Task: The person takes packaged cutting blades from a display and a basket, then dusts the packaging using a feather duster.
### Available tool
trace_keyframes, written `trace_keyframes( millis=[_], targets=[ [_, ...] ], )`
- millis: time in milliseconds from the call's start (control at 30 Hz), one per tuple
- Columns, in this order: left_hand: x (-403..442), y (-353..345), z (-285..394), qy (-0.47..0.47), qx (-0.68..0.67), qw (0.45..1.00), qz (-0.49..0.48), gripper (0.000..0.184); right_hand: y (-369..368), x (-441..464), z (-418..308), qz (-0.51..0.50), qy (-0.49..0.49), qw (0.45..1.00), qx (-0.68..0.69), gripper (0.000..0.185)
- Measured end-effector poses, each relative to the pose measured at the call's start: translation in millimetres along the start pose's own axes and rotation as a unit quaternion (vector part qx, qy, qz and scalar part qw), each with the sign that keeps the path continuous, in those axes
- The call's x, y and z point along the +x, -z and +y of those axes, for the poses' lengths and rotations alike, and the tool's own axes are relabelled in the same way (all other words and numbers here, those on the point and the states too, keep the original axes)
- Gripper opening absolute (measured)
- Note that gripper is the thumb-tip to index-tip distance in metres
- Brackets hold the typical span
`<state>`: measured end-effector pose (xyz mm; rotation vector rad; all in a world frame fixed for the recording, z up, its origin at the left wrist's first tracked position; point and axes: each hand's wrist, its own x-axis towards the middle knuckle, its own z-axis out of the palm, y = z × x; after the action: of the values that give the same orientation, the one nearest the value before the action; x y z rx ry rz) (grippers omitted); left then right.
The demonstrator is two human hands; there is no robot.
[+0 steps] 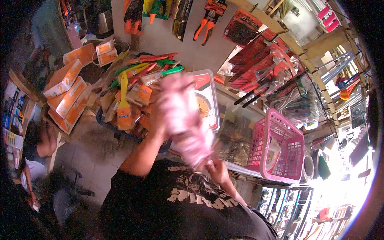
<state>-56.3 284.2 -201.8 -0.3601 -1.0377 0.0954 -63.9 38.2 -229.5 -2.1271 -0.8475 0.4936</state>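
A pink and white cloth [184, 116], smeared by motion, stretches between my two hands in front of my chest. My left hand [159, 125] is at its upper left side; the cloth covers most of the fingers, which appear closed on it. At the lower right end, my right hand [218, 171] is closed on the cloth. Behind the cloth lies a clear plastic case [208, 86] with a red and white insert, partly hidden. To the left is a pile of paintbrushes [125, 108] with yellow, green and red handles, in a dark blue basket [106, 122].
Orange boxes [66, 82] stand left of the brushes. A pink plastic basket [282, 148] sits on the glass counter [234, 132] at right. Orange-handled pliers [208, 24] and packaged tools [264, 64] hang above. Another person's arm [30, 180] shows at far left.
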Motion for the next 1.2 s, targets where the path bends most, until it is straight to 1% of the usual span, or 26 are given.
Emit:
trace_keyframes(
  millis=[33, 67, 100, 133, 200, 233, 267, 300, 333, 367, 467, 500, 533, 567, 600, 667, 700, 733, 800, 833, 900, 967, 1067, 1100, 1133, 1200],
  targets=[
    [11, -35, -10, -0.05, 0.291, 0.923, 0.247, 0.049, 12, 5, -8, -0.021, -0.109, 0.994, 0.023, 0.036],
    [17, -55, -14, -0.094, 0.537, 0.703, 0.457, 0.046, 19, 8, -13, -0.043, -0.218, 0.974, 0.045, 0.035],
    [15, -53, -11, -0.076, 0.558, 0.693, 0.45, 0.05, 15, 7, -6, -0.018, -0.184, 0.979, 0.089, 0.038],
    [7, -43, -2, -0.037, 0.709, 0.57, 0.414, 0.051, 16, 3, -11, -0.047, -0.137, 0.988, 0.061, 0.039],
    [-17, -10, 26, 0.043, 0.92, 0.264, 0.286, 0.053, 20, -4, -26, -0.099, -0.039, 0.994, 0.002, 0.041],
    [-16, -8, 25, 0.04, 0.907, 0.296, 0.296, 0.055, 12, -7, -15, -0.045, -0.002, 0.998, 0.037, 0.038],
    [-9, -12, 20, 0.036, 0.893, 0.328, 0.306, 0.056, 11, -4, -4, -0.052, -0.102, 0.99, 0.083, 0.037],
    [-8, -21, 9, -0.01, 0.749, 0.539, 0.385, 0.059, 12, -1, 5, -0.06, -0.201, 0.969, 0.128, 0.037],
    [-5, -29, 1, -0.057, 0.55, 0.71, 0.436, 0.062, 10, -5, 4, -0.044, -0.173, 0.964, 0.196, 0.039],
    [-11, -25, 7, -0.032, 0.55, 0.703, 0.45, 0.061, 9, -8, 3, -0.033, -0.145, 0.953, 0.265, 0.042],
    [-4, -34, -1, -0.052, 0.585, 0.65, 0.481, 0.058, 15, -9, -6, -0.122, -0.025, 0.992, -0.016, 0.044],
    [-1, -38, -5, -0.06, 0.596, 0.632, 0.492, 0.057, 21, -9, -10, -0.1, -0.098, 0.989, 0.053, 0.041],
    [0, -39, -7, -0.07, 0.605, 0.613, 0.503, 0.056, 29, -5, -17, -0.06, -0.115, 0.979, 0.158, 0.039],
    [0, -37, -7, -0.08, 0.57, 0.679, 0.455, 0.056, 29, 0, -4, -0.053, -0.177, 0.973, 0.141, 0.038],
    [-2, -36, -6, -0.081, 0.568, 0.678, 0.459, 0.056, 28, 4, 9, -0.043, -0.239, 0.962, 0.125, 0.038],
    [-8, -28, 0, -0.081, 0.562, 0.681, 0.463, 0.055, 30, 2, -8, -0.071, -0.073, 0.995, 0.021, 0.038],
    [-23, -14, 22, -0.032, 0.747, 0.528, 0.403, 0.053, 31, 1, -13, -0.083, 0.012, 0.996, -0.032, 0.039],
    [-38, 0, 44, -0.011, 0.882, 0.321, 0.346, 0.051, 33, 1, -13, -0.077, -0.041, 0.995, 0.041, 0.04],
    [0, -40, -6, -0.092, 0.592, 0.639, 0.482, 0.053, 37, 3, -11, -0.071, -0.143, 0.97, 0.185, 0.041],
    [-2, -36, -6, -0.104, 0.555, 0.682, 0.465, 0.053, 36, 3, -11, -0.074, -0.13, 0.972, 0.182, 0.04],
    [-2, -40, -7, -0.092, 0.582, 0.654, 0.474, 0.052, 30, -1, -11, -0.077, -0.104, 0.975, 0.179, 0.038],
    [0, -40, -6, -0.09, 0.588, 0.651, 0.472, 0.051, 21, -1, 1, -0.037, 0.096, 0.994, 0.031, 0.037],
    [-4, -34, -3, -0.122, 0.559, 0.681, 0.457, 0.051, 40, -4, -3, 0.003, -0.14, 0.969, 0.204, 0.04],
    [-5, -35, -3, -0.127, 0.565, 0.672, 0.462, 0.052, 38, -3, 10, 0.068, -0.175, 0.949, 0.255, 0.05],
    [-5, -36, -2, -0.131, 0.571, 0.662, 0.468, 0.052, 43, -4, 14, 0.096, -0.227, 0.908, 0.338, 0.048],
    [-3, -37, -3, -0.137, 0.579, 0.65, 0.472, 0.053, 53, -13, 40, 0.058, -0.244, 0.908, 0.336, 0.046]
  ],
)
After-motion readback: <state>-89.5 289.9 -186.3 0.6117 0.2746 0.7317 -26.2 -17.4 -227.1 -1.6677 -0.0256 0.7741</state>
